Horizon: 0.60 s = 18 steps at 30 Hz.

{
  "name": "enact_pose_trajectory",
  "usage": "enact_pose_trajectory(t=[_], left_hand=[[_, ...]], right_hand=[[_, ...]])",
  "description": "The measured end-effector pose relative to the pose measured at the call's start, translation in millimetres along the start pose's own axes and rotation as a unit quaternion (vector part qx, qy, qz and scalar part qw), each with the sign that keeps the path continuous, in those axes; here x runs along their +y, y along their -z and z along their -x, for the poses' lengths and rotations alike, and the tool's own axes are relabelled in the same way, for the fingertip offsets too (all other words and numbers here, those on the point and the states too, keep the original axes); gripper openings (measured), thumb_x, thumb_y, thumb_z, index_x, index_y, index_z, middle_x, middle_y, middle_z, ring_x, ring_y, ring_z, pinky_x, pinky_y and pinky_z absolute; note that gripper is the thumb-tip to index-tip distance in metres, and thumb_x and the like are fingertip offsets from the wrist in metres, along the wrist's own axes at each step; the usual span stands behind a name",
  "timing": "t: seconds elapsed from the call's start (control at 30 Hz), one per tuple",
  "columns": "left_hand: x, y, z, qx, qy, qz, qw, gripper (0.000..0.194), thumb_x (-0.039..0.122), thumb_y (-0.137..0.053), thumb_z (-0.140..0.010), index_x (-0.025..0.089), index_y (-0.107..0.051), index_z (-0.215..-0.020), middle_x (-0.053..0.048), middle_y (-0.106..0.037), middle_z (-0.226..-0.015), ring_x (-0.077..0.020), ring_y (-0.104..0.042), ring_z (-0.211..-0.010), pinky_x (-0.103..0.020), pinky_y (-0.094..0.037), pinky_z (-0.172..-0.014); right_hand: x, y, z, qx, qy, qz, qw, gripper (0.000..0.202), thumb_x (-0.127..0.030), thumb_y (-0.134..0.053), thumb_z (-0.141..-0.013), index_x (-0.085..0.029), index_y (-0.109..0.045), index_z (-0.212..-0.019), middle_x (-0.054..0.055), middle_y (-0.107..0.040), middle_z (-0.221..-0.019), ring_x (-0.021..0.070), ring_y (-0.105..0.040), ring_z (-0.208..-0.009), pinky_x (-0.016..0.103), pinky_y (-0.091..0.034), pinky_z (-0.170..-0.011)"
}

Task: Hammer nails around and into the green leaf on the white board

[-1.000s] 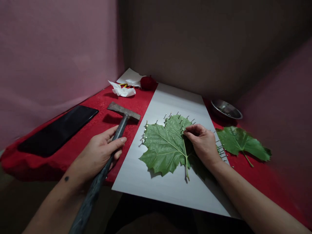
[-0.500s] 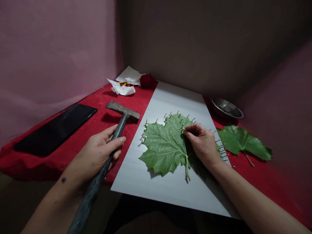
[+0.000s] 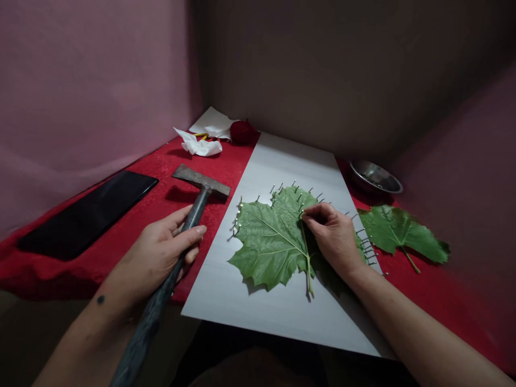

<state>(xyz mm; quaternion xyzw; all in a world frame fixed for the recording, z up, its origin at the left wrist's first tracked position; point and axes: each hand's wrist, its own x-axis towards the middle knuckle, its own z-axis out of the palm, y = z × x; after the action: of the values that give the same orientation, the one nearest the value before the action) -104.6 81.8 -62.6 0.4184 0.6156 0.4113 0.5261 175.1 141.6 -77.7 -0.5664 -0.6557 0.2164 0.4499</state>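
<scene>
My left hand (image 3: 167,247) is wrapped round the dark handle of a hammer (image 3: 199,201), its metal head raised over the red cloth. A large green leaf (image 3: 268,242) lies on a white board (image 3: 226,290), its stem toward me. Several nails (image 3: 296,185) stand along the leaf's upper and right edges, and more line its left tip. My right hand (image 3: 332,231) is pinched at the leaf's middle, fingertips on a nail (image 3: 302,213) whose head just shows. This hand covers part of the leaf's right side.
A metal bowl (image 3: 374,177) with small pieces inside stands at the back right, near a second leaf (image 3: 403,231). A black tablet-like slab (image 3: 88,212) lies on the red cloth (image 3: 137,274) at left. Crumpled white tissue (image 3: 199,145) and a red yarn ball (image 3: 242,131) sit behind.
The view has shifted very slightly. Both hands, the hammer and the leaf keep the same positions relative to each other.
</scene>
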Motion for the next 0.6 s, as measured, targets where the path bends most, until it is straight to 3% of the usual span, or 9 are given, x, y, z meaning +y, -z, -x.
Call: enact_pose_trajectory(t=[0.23, 0.6], left_hand=[[1.5, -0.2, 0.9, -0.005, -0.005, -0.001, 1.0, 0.047, 0.043, -0.066, -0.076, 0.03, -0.051, -0.118, 0.01, -0.049, -0.046, -0.0096, -0.038, -0.03, -0.017, -0.032, -0.025], [2.5, -1.3, -0.1, -0.004, 0.0, 0.002, 1.0, 0.041, 0.044, -0.068, -0.073, 0.028, -0.053, -0.108, 0.01, -0.048, -0.046, -0.0084, -0.038, -0.029, -0.016, -0.031, -0.026]], right_hand=[[-0.2, 0.1, -0.1, 0.004, -0.004, -0.007, 1.0, 0.006, -0.024, -0.058, -0.074, -0.021, -0.061, -0.078, 0.002, -0.065, -0.076, 0.0145, -0.059, -0.073, 0.031, -0.048, -0.072], [3.8, 0.3, -0.6, 0.012, 0.0, 0.006, 1.0, 0.005, -0.021, -0.058, -0.076, -0.019, -0.061, -0.08, 0.002, -0.065, -0.078, 0.0146, -0.059, -0.073, 0.032, -0.047, -0.072]])
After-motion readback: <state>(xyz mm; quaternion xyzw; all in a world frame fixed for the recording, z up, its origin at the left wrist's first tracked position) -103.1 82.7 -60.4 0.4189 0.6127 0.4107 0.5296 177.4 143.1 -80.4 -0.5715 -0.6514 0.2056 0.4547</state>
